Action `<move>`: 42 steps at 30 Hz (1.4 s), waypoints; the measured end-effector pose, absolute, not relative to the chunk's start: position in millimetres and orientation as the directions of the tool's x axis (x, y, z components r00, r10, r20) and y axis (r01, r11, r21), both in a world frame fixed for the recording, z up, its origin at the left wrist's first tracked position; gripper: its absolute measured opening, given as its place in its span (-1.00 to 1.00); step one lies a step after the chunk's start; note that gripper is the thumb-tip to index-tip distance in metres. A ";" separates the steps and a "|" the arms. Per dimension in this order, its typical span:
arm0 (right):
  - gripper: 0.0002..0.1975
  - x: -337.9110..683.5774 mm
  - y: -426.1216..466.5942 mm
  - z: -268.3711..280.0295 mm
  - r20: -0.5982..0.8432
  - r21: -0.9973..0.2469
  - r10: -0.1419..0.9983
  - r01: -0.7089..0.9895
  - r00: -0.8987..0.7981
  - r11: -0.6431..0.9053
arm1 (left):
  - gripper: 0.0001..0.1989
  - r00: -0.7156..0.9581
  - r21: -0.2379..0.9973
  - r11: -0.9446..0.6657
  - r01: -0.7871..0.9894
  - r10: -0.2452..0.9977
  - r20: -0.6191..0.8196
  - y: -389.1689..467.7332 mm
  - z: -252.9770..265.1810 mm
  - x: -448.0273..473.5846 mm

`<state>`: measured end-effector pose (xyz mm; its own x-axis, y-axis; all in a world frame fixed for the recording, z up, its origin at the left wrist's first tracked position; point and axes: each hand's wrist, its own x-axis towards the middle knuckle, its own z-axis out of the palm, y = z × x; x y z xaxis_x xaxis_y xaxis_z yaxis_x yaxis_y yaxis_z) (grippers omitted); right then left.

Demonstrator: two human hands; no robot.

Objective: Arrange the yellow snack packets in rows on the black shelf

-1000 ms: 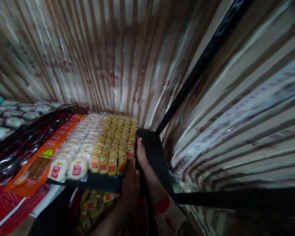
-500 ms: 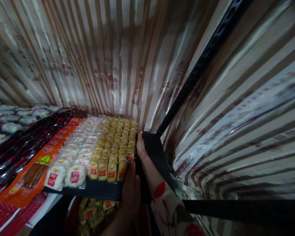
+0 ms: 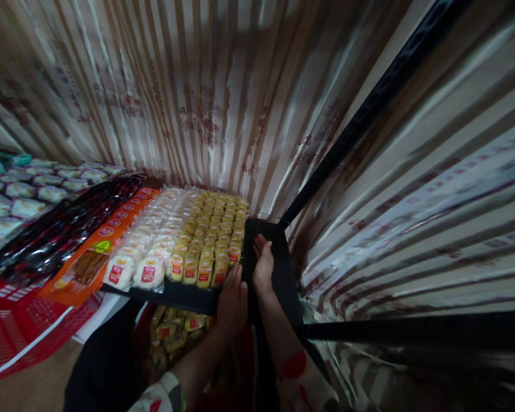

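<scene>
Yellow packs (image 3: 210, 234): here they are, ranked in tight rows at the right of the display, on the black shelf (image 3: 278, 246).
Left hand (image 3: 233, 300): right up at the block's front corner, fingers straight and side by side, fingertips seemingly against the nearest pack; the grip is flat, not curled round anything.
Right hand (image 3: 263, 266): just off the block's right side, a strip of shelf showing between, grip loose with fingers extended, thumb apart.
White packs (image 3: 150, 249): snug along the left of the yellow ones, round and clear-wrapped.
Orange packet (image 3: 107, 243): next one over, long and slanted (brown sticks show through its window), with dark glossy packets (image 3: 68, 229) beyond.
Under the shelf: more yellow-wrapped pieces (image 3: 174, 335), jumbled in the gloom.
Lower left: a red basket (image 3: 17, 320).
Backdrop: a striped curtain (image 3: 197, 103), pleated behind everything.
</scene>
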<state>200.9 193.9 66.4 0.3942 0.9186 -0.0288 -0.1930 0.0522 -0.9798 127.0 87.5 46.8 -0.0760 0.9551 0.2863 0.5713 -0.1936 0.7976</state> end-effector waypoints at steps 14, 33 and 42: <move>-0.60 223.0 -20.0 25.7 -0.103 -0.942 0.968 0.290 0.228 -0.168 | -0.62 0.127 0.755 -0.317 0.574 0.945 0.301 -16.7 36.0 86.2; -0.61 132.9 -43.9 -65.8 -0.507 -0.632 0.813 0.764 -0.286 -0.126 | -0.58 0.007 0.262 0.169 0.950 0.828 -0.560 -52.0 -29.1 9.2; -0.71 142.5 -38.7 -76.2 -0.569 -0.647 0.776 0.729 -0.270 -0.221 | -0.47 0.139 0.335 0.064 0.940 0.826 -0.547 -46.7 -41.0 14.4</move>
<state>142.5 -38.7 -76.2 -0.2702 0.7763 -0.5695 0.7295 -0.2209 -0.6473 14.4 -46.7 -41.0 0.1389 0.8258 -0.5465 0.9399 0.0639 0.3355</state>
